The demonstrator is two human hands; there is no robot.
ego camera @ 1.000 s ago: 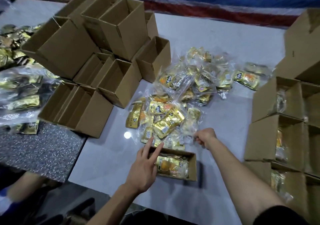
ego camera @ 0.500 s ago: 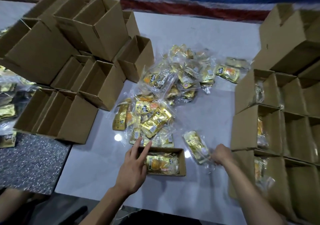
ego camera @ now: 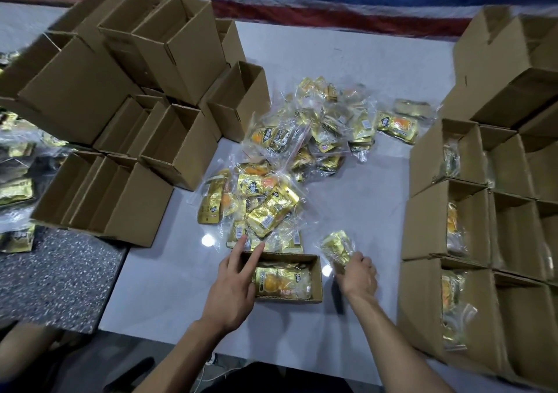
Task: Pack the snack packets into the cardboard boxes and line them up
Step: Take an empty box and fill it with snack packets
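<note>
Brown cardboard takes up most of the white table. We note a small box lying open at the near side, directly in front of the person, with one gold packet lying flat inside it.

The left hand rests on the left end of this small box, palm down. Its fingers are straight and spread, two of them reaching past the far rim; it grips nothing.

The right hand sits just beside the right end of the small box. Its fingers are curled around the near edge of a second packet, which it holds tilted up and away from the person. This packet is blurred and we cannot read its label.

Just beyond the small box lies a loose pile of packets, gold with orange patches in clear wrap, spreading toward the far side of the table.

To the left, a cluster of open boxes stands with some stacked on others. To the right, packed boxes stand in rows, touching side by side, and the nearer ones show packets upright against their walls.

Further packets, which we log as the left heap, lie at the far left beside a speckled surface. A striped cloth in red, white and blue runs along the far edge.
</note>
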